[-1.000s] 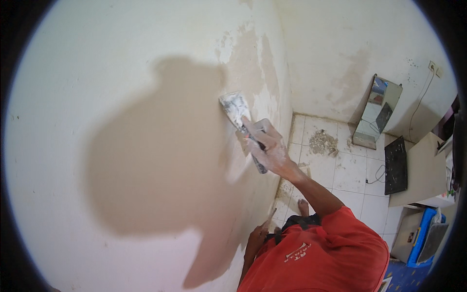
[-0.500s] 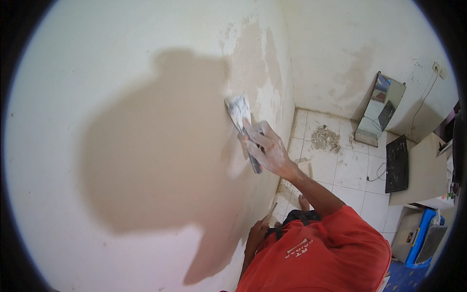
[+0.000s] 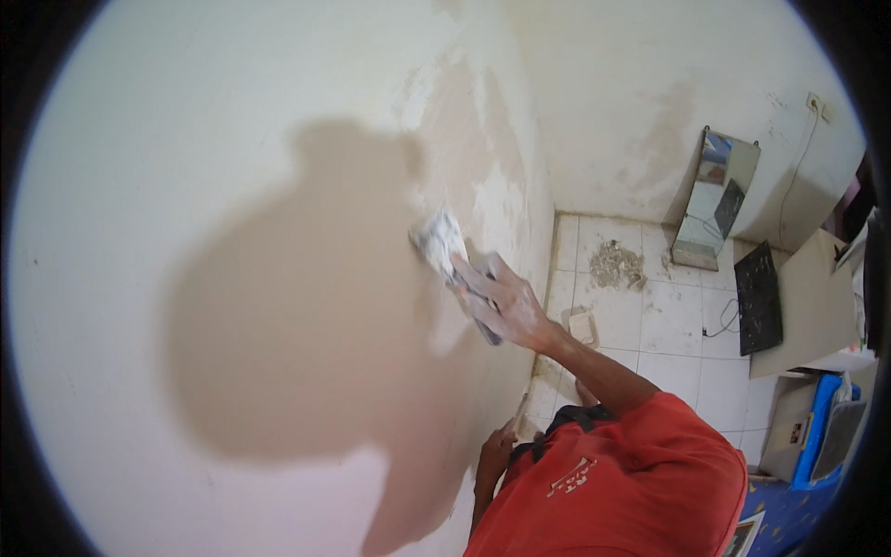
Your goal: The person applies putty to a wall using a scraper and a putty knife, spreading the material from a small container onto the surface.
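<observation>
My right hand, dusted with white, is closed round a putty knife. White filler smears the knife's broad blade, which lies against the pale wall below a rough, patchy greyish-beige area. The dark end of its handle sticks out under my palm. Lower down, close to the wall and beside my red shirt, my left hand is closed on a thin, pale, stick-like thing; its kind cannot be made out. A large shadow of my head and arm covers much of the wall.
Crumbled debris and a small cream tray lie on the white tiled floor. A mirror leans on the far wall. To the right are a dark flat panel with a cable, a blue-edged container and a wall socket.
The putty knife has moved slightly left and down along the wall, its blade tilting further left. The view has shifted a little; my left hand still holds the thin thing.
</observation>
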Motion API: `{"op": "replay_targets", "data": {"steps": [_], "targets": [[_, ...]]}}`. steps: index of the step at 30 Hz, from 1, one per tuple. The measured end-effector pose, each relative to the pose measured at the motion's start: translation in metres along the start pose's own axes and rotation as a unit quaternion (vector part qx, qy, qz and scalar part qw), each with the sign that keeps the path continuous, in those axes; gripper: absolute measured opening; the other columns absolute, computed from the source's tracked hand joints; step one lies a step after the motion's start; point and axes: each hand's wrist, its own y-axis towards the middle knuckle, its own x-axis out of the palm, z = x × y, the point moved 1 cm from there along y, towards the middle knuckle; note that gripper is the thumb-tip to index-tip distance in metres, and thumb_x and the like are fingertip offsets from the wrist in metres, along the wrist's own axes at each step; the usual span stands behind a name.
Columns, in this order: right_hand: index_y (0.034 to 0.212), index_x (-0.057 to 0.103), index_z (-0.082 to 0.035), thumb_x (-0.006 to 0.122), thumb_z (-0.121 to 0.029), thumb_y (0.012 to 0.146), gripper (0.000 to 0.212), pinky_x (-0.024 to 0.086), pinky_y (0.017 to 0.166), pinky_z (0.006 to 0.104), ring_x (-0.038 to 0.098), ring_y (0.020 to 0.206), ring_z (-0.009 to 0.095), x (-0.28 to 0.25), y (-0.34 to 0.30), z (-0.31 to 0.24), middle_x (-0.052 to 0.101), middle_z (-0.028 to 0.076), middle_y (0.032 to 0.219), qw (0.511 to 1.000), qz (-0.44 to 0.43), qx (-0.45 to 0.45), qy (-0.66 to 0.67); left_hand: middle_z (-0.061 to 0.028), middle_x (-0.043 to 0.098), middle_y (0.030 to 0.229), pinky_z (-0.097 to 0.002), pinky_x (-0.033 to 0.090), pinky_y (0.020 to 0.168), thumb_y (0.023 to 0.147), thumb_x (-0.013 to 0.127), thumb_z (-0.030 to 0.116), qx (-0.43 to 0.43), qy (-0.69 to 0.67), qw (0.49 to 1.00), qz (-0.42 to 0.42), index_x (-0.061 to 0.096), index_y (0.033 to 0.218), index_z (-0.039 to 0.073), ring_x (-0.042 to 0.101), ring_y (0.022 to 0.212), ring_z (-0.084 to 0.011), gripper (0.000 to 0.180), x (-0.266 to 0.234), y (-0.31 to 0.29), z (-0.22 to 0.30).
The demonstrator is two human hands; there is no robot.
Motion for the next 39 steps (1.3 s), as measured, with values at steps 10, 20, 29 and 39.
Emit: {"op": "replay_targets", "data": {"steps": [10,20,29,39], "targets": [[0.143,0.048,-0.008,0.065,-0.003,0.087,0.059,0.051,0.086,0.0339,0.059,0.098,0.022,-0.085,0.018,0.102,0.055,0.009,0.107,0.992,-0.005,0.076,0.101,-0.0122,0.067,0.086,-0.0349,0.05,0.072,0.099,0.049,0.03,-0.023,-0.01,1.0,0.002,0.065,0.105,-0.001,0.063,0.075,-0.0217,0.035,0.006,0.013,0.0],[0.133,0.056,-0.007,0.068,-0.001,0.085,0.05,0.053,0.079,0.0336,0.064,0.091,0.021,-0.13,0.105,0.113,0.059,0.009,0.106,0.979,-0.18,-0.082,0.042,-0.0165,0.066,0.093,-0.0376,0.051,0.077,0.1,0.049,0.024,-0.045,-0.007,0.999,-0.004,0.057,0.135,0.01,0.066,0.082,-0.0273,0.039,0.062,0.057,0.05],[0.118,0.059,-0.008,0.072,-0.023,0.085,0.039,0.052,0.078,0.0384,0.063,0.09,0.03,-0.119,0.193,0.113,0.064,0.008,0.102,0.949,-0.239,-0.182,0.098,-0.0154,0.067,0.095,-0.0366,0.052,0.08,0.099,0.049,0.02,-0.124,-0.019,0.992,0.014,0.053,0.141,0.015,0.067,0.087,-0.0258,0.042,0.079,0.075,0.113],[0.105,0.067,-0.005,0.075,-0.004,0.079,0.027,0.055,0.072,0.0266,0.07,0.079,0.015,-0.143,0.25,0.147,0.072,0.006,0.088,0.963,-0.241,-0.115,0.041,-0.0136,0.066,0.095,-0.0354,0.052,0.079,0.101,0.047,0.022,-0.138,0.004,0.99,0.027,0.05,0.144,0.018,0.066,0.084,-0.0245,0.043,0.091,0.094,0.13]]}}
